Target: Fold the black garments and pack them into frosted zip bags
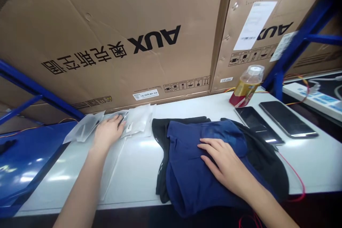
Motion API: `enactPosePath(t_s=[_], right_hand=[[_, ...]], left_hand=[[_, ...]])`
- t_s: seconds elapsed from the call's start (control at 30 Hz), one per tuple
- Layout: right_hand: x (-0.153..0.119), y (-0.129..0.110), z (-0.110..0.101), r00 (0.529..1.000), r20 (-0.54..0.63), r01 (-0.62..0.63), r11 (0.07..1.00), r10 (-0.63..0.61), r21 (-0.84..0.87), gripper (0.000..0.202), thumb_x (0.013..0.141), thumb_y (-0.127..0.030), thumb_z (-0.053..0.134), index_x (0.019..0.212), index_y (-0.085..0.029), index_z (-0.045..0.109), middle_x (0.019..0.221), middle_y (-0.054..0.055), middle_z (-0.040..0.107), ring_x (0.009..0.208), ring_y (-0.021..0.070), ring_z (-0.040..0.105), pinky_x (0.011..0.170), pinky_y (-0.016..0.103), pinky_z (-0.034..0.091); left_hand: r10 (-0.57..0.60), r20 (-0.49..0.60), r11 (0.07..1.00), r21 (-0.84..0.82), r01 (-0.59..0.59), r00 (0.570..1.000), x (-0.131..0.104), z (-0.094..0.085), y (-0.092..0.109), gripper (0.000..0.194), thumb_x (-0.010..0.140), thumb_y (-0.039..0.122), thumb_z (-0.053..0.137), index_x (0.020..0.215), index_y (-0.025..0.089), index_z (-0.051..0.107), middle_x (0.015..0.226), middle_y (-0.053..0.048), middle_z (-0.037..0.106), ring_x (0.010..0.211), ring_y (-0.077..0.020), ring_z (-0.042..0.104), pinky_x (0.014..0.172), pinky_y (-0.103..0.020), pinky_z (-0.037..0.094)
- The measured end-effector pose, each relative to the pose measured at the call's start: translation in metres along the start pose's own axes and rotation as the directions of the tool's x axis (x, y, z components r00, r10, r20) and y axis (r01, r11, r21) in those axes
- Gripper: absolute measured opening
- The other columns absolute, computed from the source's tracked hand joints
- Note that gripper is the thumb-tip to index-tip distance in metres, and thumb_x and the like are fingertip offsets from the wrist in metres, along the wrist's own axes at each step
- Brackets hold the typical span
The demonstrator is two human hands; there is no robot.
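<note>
My left hand (109, 131) is at the back left of the white table, on translucent plastic bags (136, 119), with a small dark, thin item at its fingertips. Its fingers are bent and partly turned away, so a grip cannot be made out. My right hand (221, 160) lies with fingers spread on a folded navy blue garment (187, 171). Beneath the navy cloth is a black garment (272, 167), showing at its left and right sides. A long clear bag (113, 165) lies flat below my left hand.
Large cardboard boxes (112, 17) stand behind the table (141, 178). At the right are a bottle (247, 85), a phone (259, 124), another phone (288, 118), a red cable (296, 174) and a power strip (312, 96). Blue shelf posts (279, 82) frame the sides.
</note>
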State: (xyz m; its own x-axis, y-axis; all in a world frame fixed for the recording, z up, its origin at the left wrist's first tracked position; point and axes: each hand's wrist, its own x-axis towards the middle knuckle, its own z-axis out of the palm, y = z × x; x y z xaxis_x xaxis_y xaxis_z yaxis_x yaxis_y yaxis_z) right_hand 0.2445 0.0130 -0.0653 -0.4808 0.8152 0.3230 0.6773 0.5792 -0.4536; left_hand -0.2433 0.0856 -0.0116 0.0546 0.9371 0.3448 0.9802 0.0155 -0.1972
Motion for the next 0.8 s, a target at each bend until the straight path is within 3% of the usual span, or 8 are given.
enactPosePath(t_s=[0.1, 0.17, 0.27, 0.33, 0.47, 0.6, 0.7, 0.8], right_hand=[[-0.001, 0.001, 0.000, 1.000, -0.006, -0.001, 1.000, 0.001, 0.011, 0.031, 0.107, -0.033, 0.052, 0.136, -0.028, 0.062, 0.144, 0.011, 0.064, 0.134, 0.0312, 0.059, 0.105, 0.053, 0.054], [-0.001, 0.001, 0.000, 1.000, -0.001, 0.000, 1.000, 0.000, 0.021, 0.030, 0.107, -0.033, 0.052, 0.135, -0.028, 0.062, 0.144, 0.011, 0.064, 0.134, 0.0309, 0.059, 0.106, 0.053, 0.054], [-0.002, 0.002, 0.000, 1.000, 0.000, -0.001, 1.000, 0.001, 0.031, 0.030, 0.107, -0.034, 0.052, 0.135, -0.028, 0.062, 0.143, 0.011, 0.064, 0.134, 0.0312, 0.059, 0.108, 0.055, 0.053], [-0.002, 0.003, 0.000, 1.000, -0.001, -0.005, 0.999, 0.005, 0.034, 0.030, 0.107, -0.034, 0.052, 0.135, -0.027, 0.062, 0.144, 0.011, 0.063, 0.134, 0.0314, 0.059, 0.108, 0.055, 0.052], [-0.001, 0.002, -0.002, 1.000, 0.008, 0.008, 0.999, -0.009, 0.051, 0.029, 0.107, -0.032, 0.053, 0.133, -0.027, 0.062, 0.142, 0.011, 0.064, 0.133, 0.0301, 0.059, 0.108, 0.055, 0.052], [-0.006, -0.002, -0.009, 0.998, -0.059, 0.029, 0.993, -0.022, 0.115, 0.026, 0.106, -0.026, 0.052, 0.128, -0.028, 0.065, 0.138, 0.010, 0.066, 0.130, 0.0281, 0.062, 0.108, 0.051, 0.054], [-0.010, 0.009, -0.023, 0.975, -0.215, -0.038, 0.992, 0.064, 0.123, 0.025, 0.105, -0.026, 0.053, 0.127, -0.029, 0.066, 0.136, 0.008, 0.067, 0.129, 0.0284, 0.063, 0.110, 0.050, 0.052], [-0.007, 0.039, -0.039, 0.926, -0.331, -0.204, 0.978, 0.179, -0.042, 0.033, 0.104, -0.035, 0.054, 0.134, -0.027, 0.065, 0.137, 0.010, 0.068, 0.124, 0.0338, 0.062, 0.108, 0.055, 0.051]], left_hand=[[0.047, -0.004, 0.998, -0.030, -0.047, 0.999, -0.013, -0.019, 0.019, 0.043, 0.106, 0.037, 0.048, 0.141, 0.016, 0.063, 0.151, -0.020, 0.060, 0.139, -0.0431, 0.055, 0.111, -0.065, 0.045], [0.126, 0.001, 0.990, -0.068, -0.125, 0.992, -0.024, -0.027, 0.041, 0.048, 0.105, 0.042, 0.050, 0.146, 0.021, 0.061, 0.158, -0.015, 0.055, 0.146, -0.0405, 0.049, 0.118, -0.063, 0.039], [0.231, 0.013, 0.965, -0.130, -0.227, 0.973, -0.034, -0.026, 0.076, 0.048, 0.102, 0.044, 0.056, 0.145, 0.024, 0.063, 0.155, -0.010, 0.060, 0.142, -0.0357, 0.056, 0.118, -0.056, 0.043], [0.244, -0.001, 0.958, -0.157, -0.241, 0.970, -0.033, -0.021, 0.091, 0.035, 0.103, 0.038, 0.055, 0.131, 0.024, 0.073, 0.148, -0.010, 0.066, 0.134, -0.0345, 0.063, 0.112, -0.053, 0.049], [0.170, -0.096, 0.965, -0.186, -0.186, 0.981, -0.027, -0.027, 0.094, 0.033, 0.107, 0.031, 0.049, 0.098, 0.022, 0.079, 0.135, -0.012, 0.074, 0.124, -0.0346, 0.069, 0.101, -0.053, 0.054], [0.135, -0.195, 0.953, -0.243, -0.181, 0.971, -0.043, -0.062, 0.108, 0.025, 0.106, 0.032, 0.055, 0.102, 0.022, 0.077, 0.131, -0.010, 0.075, 0.120, -0.0328, 0.071, 0.100, -0.051, 0.055], [0.217, -0.220, 0.866, -0.407, -0.292, 0.951, -0.075, -0.089, 0.148, 0.020, 0.104, 0.028, 0.058, 0.114, 0.025, 0.076, 0.130, -0.006, 0.076, 0.118, -0.0254, 0.072, 0.101, -0.041, 0.057], [0.366, -0.168, 0.765, -0.505, -0.399, 0.915, -0.097, -0.098, 0.193, 0.024, 0.104, 0.028, 0.059, 0.122, 0.028, 0.075, 0.129, -0.005, 0.076, 0.116, -0.0247, 0.073, 0.098, -0.040, 0.059]])
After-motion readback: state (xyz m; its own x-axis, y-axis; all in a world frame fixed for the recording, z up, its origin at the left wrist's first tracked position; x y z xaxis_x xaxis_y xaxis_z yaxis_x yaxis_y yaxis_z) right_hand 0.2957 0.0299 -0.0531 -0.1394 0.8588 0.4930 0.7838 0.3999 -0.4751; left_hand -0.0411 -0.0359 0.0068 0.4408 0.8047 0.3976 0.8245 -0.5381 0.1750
